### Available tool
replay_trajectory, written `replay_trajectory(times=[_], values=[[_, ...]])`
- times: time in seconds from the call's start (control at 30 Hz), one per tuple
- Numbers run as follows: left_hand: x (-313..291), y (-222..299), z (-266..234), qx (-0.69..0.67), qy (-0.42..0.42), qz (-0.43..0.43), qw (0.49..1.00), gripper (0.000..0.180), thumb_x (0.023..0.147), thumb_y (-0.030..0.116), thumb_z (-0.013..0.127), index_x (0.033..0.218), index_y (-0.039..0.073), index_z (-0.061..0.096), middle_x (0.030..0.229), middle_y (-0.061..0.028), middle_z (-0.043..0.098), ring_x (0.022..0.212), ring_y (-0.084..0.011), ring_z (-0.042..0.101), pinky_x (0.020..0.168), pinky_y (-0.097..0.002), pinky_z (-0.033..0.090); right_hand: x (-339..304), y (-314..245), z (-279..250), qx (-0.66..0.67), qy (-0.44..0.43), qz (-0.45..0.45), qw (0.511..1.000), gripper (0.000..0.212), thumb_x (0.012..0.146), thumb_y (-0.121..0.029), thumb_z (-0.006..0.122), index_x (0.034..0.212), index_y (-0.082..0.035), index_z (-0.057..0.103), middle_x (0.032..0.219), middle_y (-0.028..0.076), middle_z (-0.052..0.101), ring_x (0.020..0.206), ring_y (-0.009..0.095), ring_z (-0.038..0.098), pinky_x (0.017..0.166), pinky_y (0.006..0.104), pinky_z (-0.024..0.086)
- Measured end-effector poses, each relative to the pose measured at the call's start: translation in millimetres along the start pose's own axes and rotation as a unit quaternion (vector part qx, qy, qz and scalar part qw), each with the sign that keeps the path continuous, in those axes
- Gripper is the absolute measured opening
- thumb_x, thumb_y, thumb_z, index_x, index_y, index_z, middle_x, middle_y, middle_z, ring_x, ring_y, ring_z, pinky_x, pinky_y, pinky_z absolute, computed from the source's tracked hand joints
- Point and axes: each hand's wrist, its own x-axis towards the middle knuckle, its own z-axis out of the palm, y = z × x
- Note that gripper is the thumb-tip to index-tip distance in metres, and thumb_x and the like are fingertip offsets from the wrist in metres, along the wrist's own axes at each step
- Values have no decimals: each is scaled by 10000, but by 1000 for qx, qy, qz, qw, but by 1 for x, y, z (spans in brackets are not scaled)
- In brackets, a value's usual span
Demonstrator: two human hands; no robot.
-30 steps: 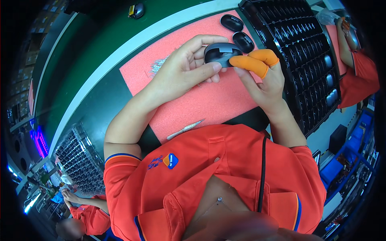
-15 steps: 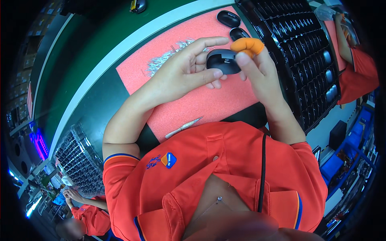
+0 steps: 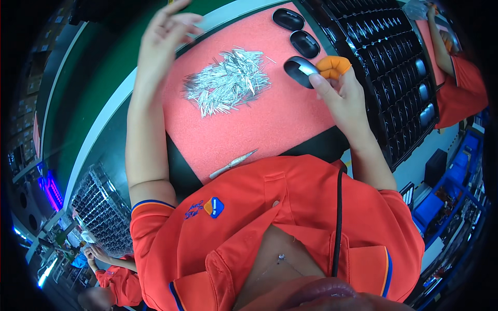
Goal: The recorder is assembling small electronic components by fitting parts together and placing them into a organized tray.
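My right hand [image 3: 337, 90], with orange finger covers [image 3: 333, 66] on its fingers, pinches the right edge of a glossy black computer mouse shell [image 3: 295, 71] between thumb and fingers. The shell is tilted above a pink foam mat [image 3: 290, 119]. My left hand [image 3: 168, 31] is raised over the far left of the mat and the green belt, fingers apart and nothing seen in it. Two more black mouse shells, one [image 3: 288, 19] farther off and one [image 3: 305, 44] nearer, lie on the mat beyond my right hand.
A pile of thin silvery pins or strips [image 3: 225, 83] covers the mat's left part. A pointed pen-like tool [image 3: 233, 164] lies at its near edge. Black moulded trays [image 3: 384, 67] stand at the right, some pockets filled. Other people sit at the right and lower left.
My left hand has let go of the mouse shell and swung far left and away. My right hand has tipped the shell and moved slightly right. The pin pile is now uncovered.
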Motion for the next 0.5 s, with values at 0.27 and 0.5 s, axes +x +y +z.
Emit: replay_trajectory(times=[0.27, 0.5], values=[[18, -66, -36, -69, 194, -6, 979, 352, 932, 156, 544, 1251, 15, 497, 1035, -82, 655, 920, -115, 618, 846, -229, 470, -3, 6, -4, -191, 14, 9, 981, 327, 852, -248, 667, 1050, -16, 550, 794, 37, 607, 655, 73, 520, 608, 219, 416], [14, -63, -25, -8, 171, 16, 985, 331, 935, 156, 543, 1235, 19, 516, 1023, -75, 659, 896, -109, 619, 827, -223, 476, 0, 4, -13, -206, -12, 23, 978, 306, 872, -244, 643, 1050, -8, 564, 806, 44, 609, 669, 87, 521, 622, 224, 418]])
